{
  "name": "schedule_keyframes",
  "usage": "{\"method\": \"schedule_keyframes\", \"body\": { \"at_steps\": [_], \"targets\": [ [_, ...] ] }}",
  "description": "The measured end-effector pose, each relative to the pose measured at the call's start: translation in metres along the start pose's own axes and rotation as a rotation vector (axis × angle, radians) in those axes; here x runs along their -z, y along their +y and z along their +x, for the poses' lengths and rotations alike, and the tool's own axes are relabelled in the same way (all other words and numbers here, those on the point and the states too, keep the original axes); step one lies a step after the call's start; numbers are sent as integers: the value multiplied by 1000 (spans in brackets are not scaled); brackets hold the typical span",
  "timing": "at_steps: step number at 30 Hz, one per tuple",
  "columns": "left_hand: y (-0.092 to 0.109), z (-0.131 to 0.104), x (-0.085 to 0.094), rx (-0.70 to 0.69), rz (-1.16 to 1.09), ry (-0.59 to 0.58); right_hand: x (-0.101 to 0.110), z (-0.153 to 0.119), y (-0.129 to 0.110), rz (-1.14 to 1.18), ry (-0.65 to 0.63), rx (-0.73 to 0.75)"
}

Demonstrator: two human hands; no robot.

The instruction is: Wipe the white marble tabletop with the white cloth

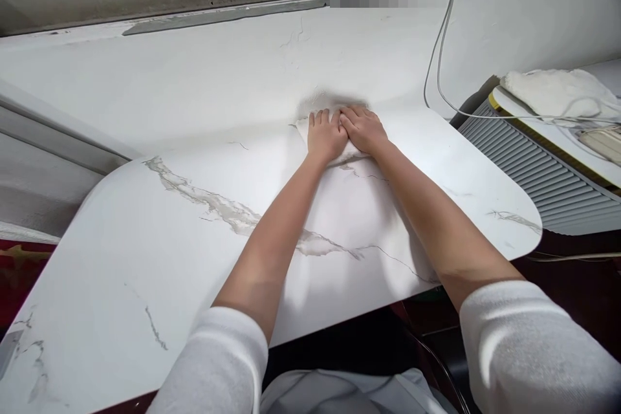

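Observation:
A white cloth is bunched under both hands near the back of a white marble-patterned table. My left hand presses down on it, fingers bent over it and pointing toward the wall. Right beside it, my right hand is also closed over the cloth, and the two hands touch. Most of the cloth is hidden beneath them. Both arms stretch forward over the table.
A white wall stands along the table's back edge. A white cable hangs down it and runs right. To the right, a ribbed grey cabinet carries a fluffy white cloth. A red patterned fabric lies at the left.

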State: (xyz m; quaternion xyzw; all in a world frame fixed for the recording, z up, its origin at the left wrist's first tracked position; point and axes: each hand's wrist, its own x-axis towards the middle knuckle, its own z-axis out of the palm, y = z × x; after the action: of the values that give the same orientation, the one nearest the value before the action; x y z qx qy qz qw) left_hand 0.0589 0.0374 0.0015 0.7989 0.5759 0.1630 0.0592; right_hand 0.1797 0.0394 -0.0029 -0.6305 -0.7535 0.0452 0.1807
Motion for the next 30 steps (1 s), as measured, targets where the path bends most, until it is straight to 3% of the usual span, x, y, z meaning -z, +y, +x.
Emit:
{"method": "schedule_keyframes", "body": {
  "at_steps": [6,11,23,26,30],
  "targets": [
    [13,-32,6,-50,32,-70,7,-41,-1,-110,-44,48],
    [33,-82,12,-105,25,-127,17,-100,-4,-201,-52,73],
    [81,-194,19,-206,-34,-184,47,-233,-18,-95,16,-27],
    [88,-208,20,-233,-50,-196,53,-250,-19,-88,-4,-58],
    [92,-210,21,-253,-51,-221,53,-250,-16,-56,-1,-120]
  ]
}}
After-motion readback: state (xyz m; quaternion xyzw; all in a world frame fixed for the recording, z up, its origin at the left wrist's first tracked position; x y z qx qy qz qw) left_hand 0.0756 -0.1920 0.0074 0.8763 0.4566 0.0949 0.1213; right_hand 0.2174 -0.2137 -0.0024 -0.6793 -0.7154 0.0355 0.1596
